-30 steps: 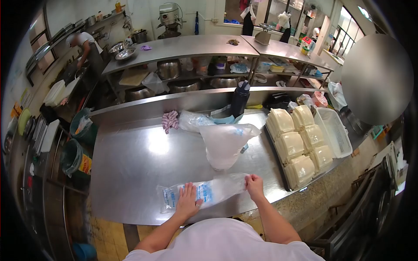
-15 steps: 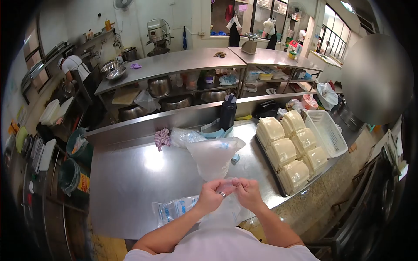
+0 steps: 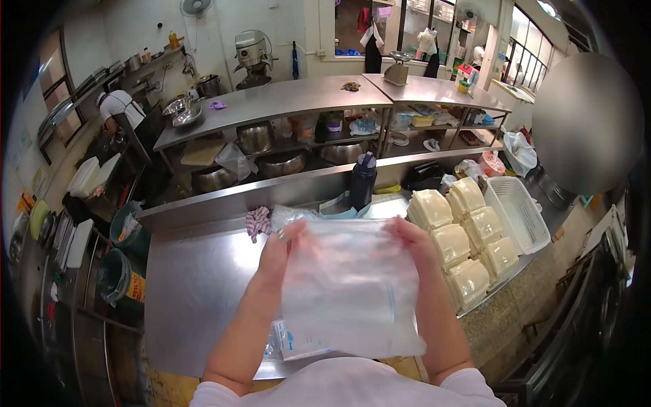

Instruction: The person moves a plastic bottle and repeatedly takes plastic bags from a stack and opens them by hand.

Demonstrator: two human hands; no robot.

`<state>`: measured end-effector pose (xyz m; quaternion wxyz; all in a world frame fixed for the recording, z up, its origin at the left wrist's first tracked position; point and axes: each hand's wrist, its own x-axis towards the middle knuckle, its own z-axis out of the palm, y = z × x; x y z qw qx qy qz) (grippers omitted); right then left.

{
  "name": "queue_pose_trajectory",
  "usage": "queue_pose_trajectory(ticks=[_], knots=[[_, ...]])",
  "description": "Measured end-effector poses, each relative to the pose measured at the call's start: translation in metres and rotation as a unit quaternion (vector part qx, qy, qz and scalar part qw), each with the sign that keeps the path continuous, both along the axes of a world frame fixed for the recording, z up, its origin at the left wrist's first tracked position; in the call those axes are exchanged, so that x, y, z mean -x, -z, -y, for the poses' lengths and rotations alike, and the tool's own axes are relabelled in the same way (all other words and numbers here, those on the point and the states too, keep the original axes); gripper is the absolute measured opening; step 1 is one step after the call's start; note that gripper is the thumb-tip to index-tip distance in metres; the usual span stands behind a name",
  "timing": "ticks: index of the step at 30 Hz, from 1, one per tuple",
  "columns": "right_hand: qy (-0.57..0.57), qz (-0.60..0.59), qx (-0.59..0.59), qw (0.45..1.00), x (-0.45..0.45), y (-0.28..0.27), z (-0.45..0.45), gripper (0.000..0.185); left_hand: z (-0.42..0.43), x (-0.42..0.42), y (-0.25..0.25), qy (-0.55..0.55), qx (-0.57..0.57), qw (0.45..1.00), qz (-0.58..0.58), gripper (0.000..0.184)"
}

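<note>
A clear plastic bag [image 3: 349,292] is spread wide in front of me, held up above the metal table [image 3: 196,298]. My left hand [image 3: 287,239] grips its upper left edge, fingers partly veiled by the film. At the upper right edge, my right hand [image 3: 409,237] is closed on the bag too, blurred by motion. Whether the fingers are inside or behind the plastic I cannot tell. Flat printed plastic packaging [image 3: 288,339] lies under the bag's lower left. To the right are several plastic-wrapped stacks of pale square pieces [image 3: 451,244].
Behind the bag stand a dark bottle [image 3: 363,181] and a striped cloth [image 3: 258,222]. A white plastic basket [image 3: 519,216] sits beyond the wrapped stacks. Green bins [image 3: 114,277] are left of the table. A co-worker [image 3: 123,108] bends over a counter at far left.
My hands were pinched together low over the bag; they have risen and parted, spreading it out flat. The bulging whitish bag on the table is now hidden behind it.
</note>
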<state>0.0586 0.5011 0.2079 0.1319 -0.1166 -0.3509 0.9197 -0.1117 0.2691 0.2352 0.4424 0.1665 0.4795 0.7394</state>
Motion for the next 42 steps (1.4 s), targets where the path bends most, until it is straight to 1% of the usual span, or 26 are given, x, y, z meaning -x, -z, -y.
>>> queue_pose_trajectory(ticks=[1, 3, 5, 7, 8, 9, 11, 12, 14, 15, 16, 19, 20, 21, 23, 26, 27, 29, 30, 32, 33, 35, 37, 39, 41, 42], knots=[[0.013, 0.074, -0.106, 0.992, 0.013, 0.019, -0.008, 0.023, -0.007, 0.008, 0.007, -0.01, 0.099, 0.994, -0.052, 0.032], [0.039, 0.217, -0.31, 0.925, 0.054, 0.074, -0.026, 0.02, -0.033, 0.038, 0.048, -0.032, 0.291, 0.944, -0.155, 0.033], [0.064, 0.247, -0.378, 0.89, 0.063, 0.148, -0.016, 0.017, -0.043, 0.049, 0.131, -0.027, 0.2, 0.978, -0.051, 0.031], [0.114, 0.201, -0.152, 0.961, 0.06, 0.156, 0.015, 0.016, -0.042, 0.047, 0.203, -0.006, 0.134, 0.99, 0.05, 0.028], [0.133, 0.175, -0.036, 0.975, 0.058, 0.154, 0.026, 0.017, -0.04, 0.044, 0.229, 0.01, 0.113, 0.989, 0.097, 0.027], [0.103, 0.211, -0.085, 0.968, 0.054, 0.152, 0.028, 0.02, -0.041, 0.041, 0.24, 0.028, 0.091, 0.985, 0.142, 0.026], [0.049, 0.275, -0.186, 0.942, 0.046, 0.144, 0.017, 0.028, -0.046, 0.02, 0.192, -0.057, 0.119, 0.987, 0.091, 0.023], [0.065, 0.26, -0.272, 0.924, 0.038, 0.143, 0.014, 0.03, -0.045, 0.008, 0.177, -0.099, 0.136, 0.983, 0.072, 0.023], [0.089, 0.22, -0.44, 0.866, 0.031, 0.135, 0.008, 0.037, -0.028, 0.017, 0.194, -0.123, 0.087, 0.985, -0.087, 0.024], [0.099, 0.161, -0.431, 0.883, 0.026, 0.123, 0.011, 0.04, -0.02, 0.023, 0.2, -0.135, 0.062, 0.975, -0.167, 0.027], [0.11, 0.102, -0.417, 0.897, 0.016, 0.107, 0.019, 0.043, -0.014, 0.021, 0.196, -0.136, 0.04, 0.971, -0.191, 0.026], [0.027, 0.109, -0.456, 0.883, 0.015, 0.087, 0.039, 0.061, -0.007, 0.009, 0.21, -0.098, 0.056, 0.955, -0.274, 0.022], [-0.022, 0.137, -0.482, 0.865, 0.018, 0.084, 0.045, 0.068, -0.018, 0.007, 0.246, -0.064, 0.115, 0.941, -0.311, 0.021], [-0.036, 0.136, -0.497, 0.856, 0.021, 0.101, 0.045, 0.069, -0.022, 0.002, 0.267, -0.03, 0.173, 0.921, -0.347, 0.019], [-0.06, 0.127, -0.53, 0.836, 0.033, 0.144, 0.038, 0.071, -0.013, -0.02, 0.248, -0.051, 0.185, 0.908, -0.371, 0.007], [-0.083, 0.103, -0.577, 0.806, 0.016, 0.139, 0.047, 0.071, -0.004, -0.034, 0.238, -0.059, 0.141, 0.907, -0.393, 0.004], [-0.062, 0.079, -0.561, 0.822, 0.013, 0.146, 0.051, 0.067, -0.001, -0.038, 0.237, -0.055, 0.115, 0.908, -0.399, 0.005], [-0.014, 0.024, -0.535, 0.845, 0.016, 0.164, 0.05, 0.061, 0.003, -0.038, 0.223, -0.028, 0.151, 0.91, -0.385, 0.013], [-0.013, 0.035, -0.513, 0.857, 0.011, 0.17, 0.052, 0.059, 0.006, -0.04, 0.22, -0.013, 0.172, 0.911, -0.374, 0.018], [-0.011, 0.059, -0.467, 0.882, -0.001, 0.183, 0.056, 0.056, 0.014, -0.045, 0.227, -0.053, 0.112, 0.892, -0.434, 0.029], [-0.087, 0.17, -0.537, 0.822, -0.01, 0.17, 0.066, 0.056, 0.017, -0.046, 0.233, -0.072, 0.082, 0.879, -0.464, 0.036], [-0.234, 0.377, -0.631, 0.636, -0.038, 0.119, 0.102, 0.056, 0.03, -0.056, 0.268, -0.057, 0.167, 0.866, -0.468, 0.046], [-0.268, 0.252, -0.649, 0.666, -0.047, 0.106, 0.146, 0.053, 0.039, -0.073, 0.292, -0.026, 0.239, 0.827, -0.509, 0.054], [-0.151, -0.104, -0.66, 0.728, -0.035, 0.1, 0.19, 0.037, 0.033, -0.082, 0.299, 0.011, 0.286, 0.75, -0.596, 0.06], [-0.165, -0.22, -0.682, 0.677, -0.027, 0.111, 0.228, 0.042, 0.027, -0.085, 0.3, 0.018, 0.293, 0.717, -0.633, 0.062], [-0.17, -0.226, -0.697, 0.659, -0.029, 0.115, 0.229, 0.044, 0.027, -0.083, 0.299, 0.02, 0.297, 0.698, -0.651, 0.063]])
